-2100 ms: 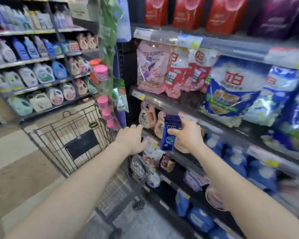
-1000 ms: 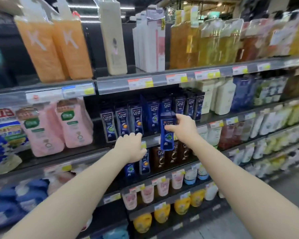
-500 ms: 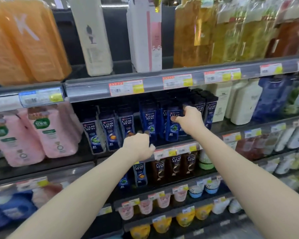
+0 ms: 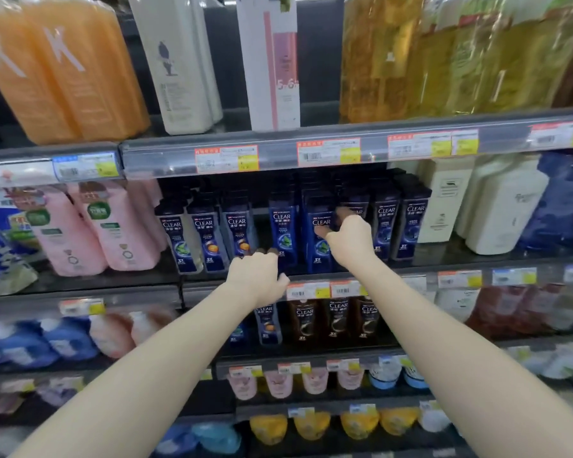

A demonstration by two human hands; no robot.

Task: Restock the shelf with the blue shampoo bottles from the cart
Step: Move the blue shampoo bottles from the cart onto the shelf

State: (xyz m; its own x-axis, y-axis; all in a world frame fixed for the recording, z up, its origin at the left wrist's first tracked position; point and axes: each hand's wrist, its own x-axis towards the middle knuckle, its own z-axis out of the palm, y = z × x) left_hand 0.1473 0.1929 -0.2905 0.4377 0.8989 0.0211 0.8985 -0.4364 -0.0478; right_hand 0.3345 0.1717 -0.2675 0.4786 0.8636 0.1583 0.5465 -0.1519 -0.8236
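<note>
A: What is the blue shampoo bottle made of?
B: Plastic. It is dark, smooth and glossy, with a shiny printed label.
A: And the shelf under it?
B: Dark and smooth, faintly reflective; I cannot tell whether it is metal or coated board. The edge strip above is clear glossy plastic over paper price tags.
A: The pink pouches?
B: Soft plastic with a satin sheen. The orange bottles are translucent plastic and the white bottles look matt. The yellow bottles sit under crinkled clear film that glints
</note>
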